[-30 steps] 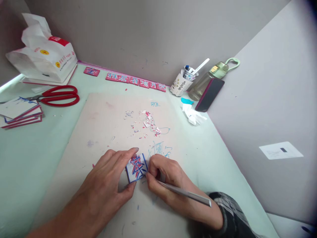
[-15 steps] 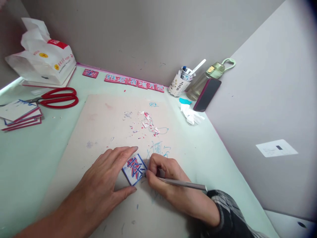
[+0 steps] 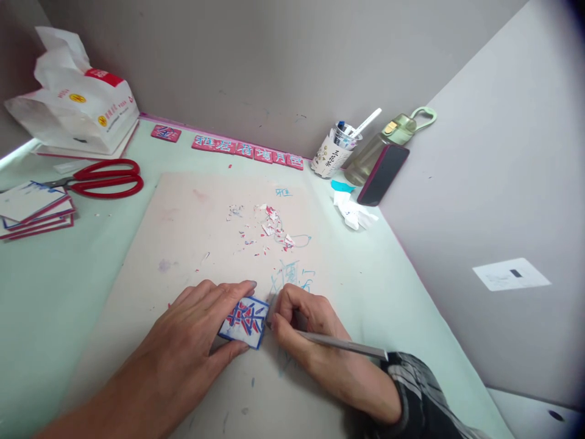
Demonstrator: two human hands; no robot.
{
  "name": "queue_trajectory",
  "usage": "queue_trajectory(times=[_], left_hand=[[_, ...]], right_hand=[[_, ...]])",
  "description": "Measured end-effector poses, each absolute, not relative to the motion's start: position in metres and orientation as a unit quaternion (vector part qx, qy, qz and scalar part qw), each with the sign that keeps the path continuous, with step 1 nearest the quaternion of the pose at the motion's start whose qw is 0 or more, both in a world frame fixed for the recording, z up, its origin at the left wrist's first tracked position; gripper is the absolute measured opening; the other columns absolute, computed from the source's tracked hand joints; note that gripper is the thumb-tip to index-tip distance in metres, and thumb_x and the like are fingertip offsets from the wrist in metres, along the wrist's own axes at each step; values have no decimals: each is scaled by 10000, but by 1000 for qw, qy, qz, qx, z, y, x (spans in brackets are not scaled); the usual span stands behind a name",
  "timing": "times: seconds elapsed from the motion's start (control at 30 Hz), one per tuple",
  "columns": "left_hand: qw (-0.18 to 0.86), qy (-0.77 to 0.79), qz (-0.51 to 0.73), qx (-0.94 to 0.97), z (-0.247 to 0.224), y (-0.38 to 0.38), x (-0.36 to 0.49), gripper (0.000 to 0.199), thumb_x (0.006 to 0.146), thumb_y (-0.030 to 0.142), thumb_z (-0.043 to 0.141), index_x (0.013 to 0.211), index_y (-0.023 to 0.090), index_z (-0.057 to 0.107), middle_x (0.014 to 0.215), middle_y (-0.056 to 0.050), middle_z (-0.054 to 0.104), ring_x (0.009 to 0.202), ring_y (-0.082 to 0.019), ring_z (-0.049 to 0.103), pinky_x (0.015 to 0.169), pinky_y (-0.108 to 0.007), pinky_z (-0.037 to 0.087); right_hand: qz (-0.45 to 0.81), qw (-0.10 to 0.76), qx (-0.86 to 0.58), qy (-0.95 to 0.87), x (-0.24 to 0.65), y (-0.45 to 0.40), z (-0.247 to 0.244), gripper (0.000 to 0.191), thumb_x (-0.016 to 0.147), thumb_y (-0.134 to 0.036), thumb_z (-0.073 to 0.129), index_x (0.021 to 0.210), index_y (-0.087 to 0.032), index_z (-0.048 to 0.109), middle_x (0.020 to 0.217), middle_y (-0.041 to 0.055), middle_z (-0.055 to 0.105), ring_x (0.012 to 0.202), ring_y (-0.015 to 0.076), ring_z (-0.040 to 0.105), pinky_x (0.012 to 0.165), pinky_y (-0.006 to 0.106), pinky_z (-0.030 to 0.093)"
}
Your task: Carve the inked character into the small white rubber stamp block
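Thumb and fingers of my left hand (image 3: pixel 196 332) grip a small square tile (image 3: pixel 244 322) by its left side, keeping it down on the board. The tile is white with a blue border and a blue-and-red cut character. My right hand (image 3: pixel 306 326) is closed in a pen grip round a slim metal-handled craft knife (image 3: pixel 351 346). Its tip is at the tile's right edge, mostly hidden by my fingers; whether it touches cannot be made out. Red and white shavings (image 3: pixel 272 225) lie on the beige board (image 3: pixel 183 207) beyond my hands.
Red-handled scissors (image 3: pixel 107 178) and stacked tiles (image 3: pixel 36 204) lie left, near a paper bag (image 3: pixel 86 116). Carved red tiles (image 3: pixel 247 150) line the back wall. A pen cup (image 3: pixel 329 155), water bottle (image 3: pixel 370 152), phone (image 3: pixel 384 174) and crumpled tissue (image 3: pixel 354 213) stand or lie at right.
The tile has turned clockwise under my left hand, its upper corner swinging right. My left hand has moved slightly down with it. My right hand still holds the knife close to the tile.
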State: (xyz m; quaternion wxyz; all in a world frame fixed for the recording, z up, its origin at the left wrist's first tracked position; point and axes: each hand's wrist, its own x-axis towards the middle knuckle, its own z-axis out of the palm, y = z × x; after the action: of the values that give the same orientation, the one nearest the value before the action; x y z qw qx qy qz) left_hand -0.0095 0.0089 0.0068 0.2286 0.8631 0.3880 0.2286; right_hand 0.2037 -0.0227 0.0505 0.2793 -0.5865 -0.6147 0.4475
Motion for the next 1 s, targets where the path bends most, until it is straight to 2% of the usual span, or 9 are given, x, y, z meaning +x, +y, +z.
queue_trajectory(times=[0.23,0.67,0.87,1.0], left_hand=[[220,396,233,861,1,4,-8,680,842,154,716,1414,333,395,1225,7,717,1055,-283,676,877,-449,544],[204,400,231,863,4,7,-8,644,833,158,711,1395,294,426,1205,-20,733,1039,-299,703,863,-505,577],[200,401,230,864,3,6,-7,685,806,140,732,1395,292,417,1205,-15,732,1046,-294,701,870,-502,582],[195,393,237,867,4,7,-8,634,822,164,718,1383,279,448,1208,-14,735,1049,-294,704,866,-486,583]], right_hand=[[448,291,-591,-605,201,-25,49,250,888,-220,533,683,-227,392,623,-68,412,586,108,344,527,261,287],[448,270,-585,-619,203,-25,55,264,916,-244,522,693,-225,383,631,-66,403,578,104,335,532,261,282],[438,260,-582,-634,203,-26,56,248,908,-221,516,698,-224,384,636,-62,416,579,105,351,538,259,287],[436,254,-576,-643,204,-27,55,233,891,-189,517,703,-224,384,646,-59,434,590,108,368,546,259,293]])
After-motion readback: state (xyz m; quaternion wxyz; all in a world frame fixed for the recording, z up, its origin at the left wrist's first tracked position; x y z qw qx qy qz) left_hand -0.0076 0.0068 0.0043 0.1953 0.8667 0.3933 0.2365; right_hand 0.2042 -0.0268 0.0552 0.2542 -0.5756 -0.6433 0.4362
